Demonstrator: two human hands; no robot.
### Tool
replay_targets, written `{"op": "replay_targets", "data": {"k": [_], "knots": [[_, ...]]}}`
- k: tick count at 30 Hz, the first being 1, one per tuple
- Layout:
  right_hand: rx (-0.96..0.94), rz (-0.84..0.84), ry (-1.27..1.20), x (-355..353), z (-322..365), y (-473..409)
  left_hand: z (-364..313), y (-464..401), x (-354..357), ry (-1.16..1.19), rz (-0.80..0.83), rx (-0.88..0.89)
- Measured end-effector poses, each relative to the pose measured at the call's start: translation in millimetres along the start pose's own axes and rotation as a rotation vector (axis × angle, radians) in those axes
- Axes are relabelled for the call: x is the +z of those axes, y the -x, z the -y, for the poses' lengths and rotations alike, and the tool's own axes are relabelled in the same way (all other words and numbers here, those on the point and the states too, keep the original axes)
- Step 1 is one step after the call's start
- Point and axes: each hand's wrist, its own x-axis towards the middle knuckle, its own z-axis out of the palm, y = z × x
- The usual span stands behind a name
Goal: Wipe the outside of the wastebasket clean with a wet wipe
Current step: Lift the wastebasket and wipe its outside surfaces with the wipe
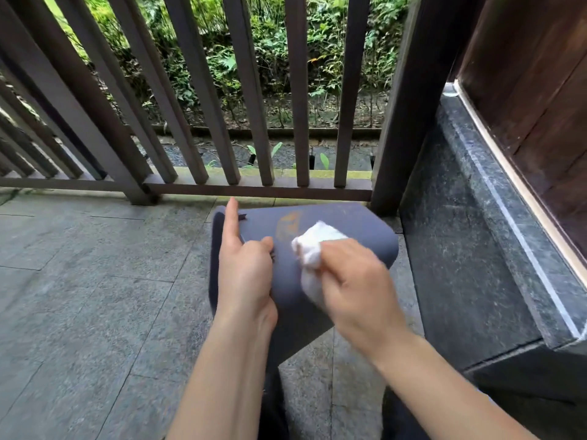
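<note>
A dark blue-grey wastebasket (355, 230) lies tipped toward me above the stone floor, one flat side facing up. A faint orange-brown mark (287, 225) shows on that side. My left hand (246, 268) holds the basket's left edge, its index finger pointing straight up along the side and the other fingers curled over the edge. My right hand (355, 281) grips a bunched white wet wipe (313, 249) and presses it onto the upper face, just right of the mark. The right hand is slightly blurred.
A dark wooden railing (254, 90) with vertical bars stands right behind the basket, greenery beyond it. A thick post (403, 122) and a dark stone ledge (476, 233) close off the right side. Grey stone floor tiles (95, 281) stretch to the left.
</note>
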Motion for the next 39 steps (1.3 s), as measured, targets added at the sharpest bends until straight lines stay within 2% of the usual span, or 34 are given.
{"op": "replay_targets", "data": {"k": [3, 6, 12, 20, 24, 28, 30, 33, 36, 39], "knots": [[0.365, -0.153, -0.293, -23, -16, -14, 4, 3, 0, 0.026, 0.063, 0.079], [0.515, -0.2, -0.456, -38, -21, -16, 6, 12, -1, 0.053, 0.137, 0.135], [0.425, -0.214, -0.572, -49, -11, -14, 5, 21, 0, 0.072, 0.203, 0.12], [0.345, -0.233, -0.32, -47, -9, -11, 10, 26, -2, 0.027, 0.221, 0.097], [0.356, -0.265, -0.302, -53, -19, -13, 5, 20, -11, 0.037, 0.258, 0.118], [0.469, -0.391, -0.544, -68, -32, -20, -2, 14, -25, 0.06, 0.353, 0.173], [0.482, -0.402, -0.623, -71, -37, -21, -4, 14, -29, 0.057, 0.384, 0.215], [0.505, -0.369, -0.6, -69, -42, -21, -4, 15, -31, 0.066, 0.402, 0.253], [0.51, -0.264, -0.556, -61, -45, -19, -3, 17, -31, 0.078, 0.417, 0.23], [0.448, -0.198, -0.364, -53, -43, -16, -2, 18, -30, 0.06, 0.409, 0.206]]}}
